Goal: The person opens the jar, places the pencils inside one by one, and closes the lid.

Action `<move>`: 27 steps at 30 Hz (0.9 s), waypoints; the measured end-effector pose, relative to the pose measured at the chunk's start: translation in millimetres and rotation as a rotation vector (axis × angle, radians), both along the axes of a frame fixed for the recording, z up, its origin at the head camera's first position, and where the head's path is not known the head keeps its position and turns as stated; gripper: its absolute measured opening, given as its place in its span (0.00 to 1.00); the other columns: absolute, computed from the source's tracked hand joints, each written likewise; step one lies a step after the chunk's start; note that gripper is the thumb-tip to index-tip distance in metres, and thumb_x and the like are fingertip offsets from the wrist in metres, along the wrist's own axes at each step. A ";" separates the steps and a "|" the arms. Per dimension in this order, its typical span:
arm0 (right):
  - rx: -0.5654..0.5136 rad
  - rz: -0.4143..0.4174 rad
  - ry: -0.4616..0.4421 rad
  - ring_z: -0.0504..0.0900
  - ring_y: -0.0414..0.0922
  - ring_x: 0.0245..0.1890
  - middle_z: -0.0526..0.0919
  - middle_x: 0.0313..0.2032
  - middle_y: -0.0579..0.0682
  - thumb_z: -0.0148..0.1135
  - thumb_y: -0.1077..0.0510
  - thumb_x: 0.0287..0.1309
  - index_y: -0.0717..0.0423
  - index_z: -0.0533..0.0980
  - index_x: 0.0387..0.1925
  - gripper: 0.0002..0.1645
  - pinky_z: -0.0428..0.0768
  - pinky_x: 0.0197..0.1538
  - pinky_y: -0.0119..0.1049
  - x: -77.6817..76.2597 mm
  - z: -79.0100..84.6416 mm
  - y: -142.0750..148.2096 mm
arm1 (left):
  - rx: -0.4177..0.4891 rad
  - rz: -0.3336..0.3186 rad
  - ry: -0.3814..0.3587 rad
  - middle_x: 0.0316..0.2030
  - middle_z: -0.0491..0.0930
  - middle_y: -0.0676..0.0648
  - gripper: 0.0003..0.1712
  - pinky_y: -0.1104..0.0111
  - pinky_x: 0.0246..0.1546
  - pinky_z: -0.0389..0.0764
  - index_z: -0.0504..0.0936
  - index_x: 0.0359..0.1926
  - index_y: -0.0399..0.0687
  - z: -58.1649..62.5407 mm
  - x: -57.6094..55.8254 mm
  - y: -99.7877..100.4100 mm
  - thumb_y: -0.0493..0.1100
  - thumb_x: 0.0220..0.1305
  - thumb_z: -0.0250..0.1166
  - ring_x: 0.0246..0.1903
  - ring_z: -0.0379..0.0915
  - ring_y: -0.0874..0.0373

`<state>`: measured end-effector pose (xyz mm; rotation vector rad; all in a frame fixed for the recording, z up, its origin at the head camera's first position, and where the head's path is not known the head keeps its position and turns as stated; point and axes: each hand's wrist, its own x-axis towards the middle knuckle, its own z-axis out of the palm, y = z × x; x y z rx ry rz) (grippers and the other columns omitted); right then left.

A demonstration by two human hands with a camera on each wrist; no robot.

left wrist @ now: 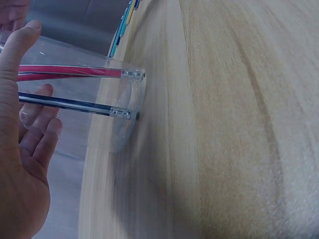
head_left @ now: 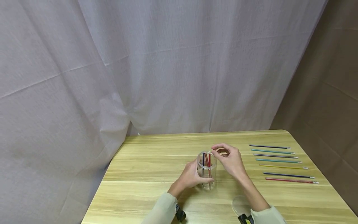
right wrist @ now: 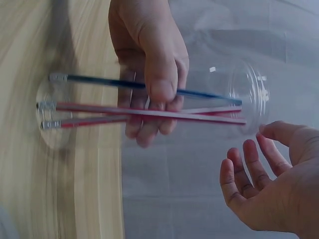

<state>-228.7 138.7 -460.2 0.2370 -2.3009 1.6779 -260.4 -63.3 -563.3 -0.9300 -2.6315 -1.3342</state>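
Observation:
A clear jar (head_left: 213, 174) stands on the wooden table, and my left hand (head_left: 192, 175) grips it round the side. Inside lean two red pencils (right wrist: 89, 108) and a dark blue pencil (right wrist: 102, 81), their eraser ends down at the base. In the left wrist view, the jar's base (left wrist: 119, 142) meets the tabletop. My right hand (head_left: 230, 158) is at the jar's mouth, its fingers loosely bent and holding nothing. One fingertip of that hand is at or very near the rim in the right wrist view; contact is unclear.
Several pencils lie in a spaced row on the right of the table, among them a yellow pencil (head_left: 282, 166) and a red pencil (head_left: 291, 180). A clear round lid (head_left: 237, 205) lies near my right forearm. Grey cloth (head_left: 173, 77) hangs behind the table (head_left: 134, 186).

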 end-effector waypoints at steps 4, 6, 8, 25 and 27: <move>-0.029 -0.035 0.012 0.86 0.40 0.42 0.88 0.47 0.61 0.72 0.62 0.68 0.63 0.86 0.48 0.11 0.84 0.44 0.25 -0.4 -1.3 14.4 | 0.002 0.010 -0.009 0.52 0.83 0.64 0.48 0.64 0.61 0.78 0.72 0.69 0.65 -0.4 0.4 0.2 0.62 0.49 0.86 0.55 0.79 0.67; -0.039 -0.056 0.011 0.86 0.37 0.42 0.88 0.48 0.61 0.72 0.61 0.68 0.64 0.85 0.50 0.12 0.84 0.44 0.24 -1.0 -3.8 23.3 | 0.002 0.010 -0.015 0.52 0.83 0.65 0.47 0.64 0.61 0.78 0.72 0.68 0.65 -0.3 0.6 0.3 0.62 0.49 0.86 0.55 0.79 0.67; -0.047 -0.082 0.007 0.86 0.35 0.41 0.88 0.49 0.61 0.72 0.61 0.69 0.64 0.85 0.50 0.13 0.83 0.44 0.24 -1.1 -7.3 33.4 | -0.001 0.006 -0.017 0.52 0.83 0.65 0.47 0.64 0.62 0.78 0.73 0.67 0.64 0.2 0.7 0.4 0.62 0.50 0.85 0.56 0.79 0.67; 0.038 -0.221 -0.173 0.82 0.24 0.40 0.86 0.42 0.26 0.72 0.50 0.70 0.62 0.84 0.54 0.22 0.80 0.38 0.23 20.2 -53.3 142.2 | 0.009 0.003 -0.044 0.54 0.84 0.62 0.48 0.63 0.63 0.77 0.73 0.69 0.62 3.8 2.1 -0.6 0.61 0.49 0.86 0.57 0.79 0.64; 0.069 -0.224 -0.208 0.81 0.23 0.40 0.86 0.42 0.26 0.72 0.47 0.70 0.61 0.85 0.54 0.23 0.80 0.38 0.24 25.7 -59.1 154.1 | 0.007 0.002 -0.044 0.54 0.84 0.62 0.48 0.62 0.63 0.77 0.72 0.69 0.62 2.8 2.6 0.2 0.61 0.49 0.86 0.57 0.79 0.64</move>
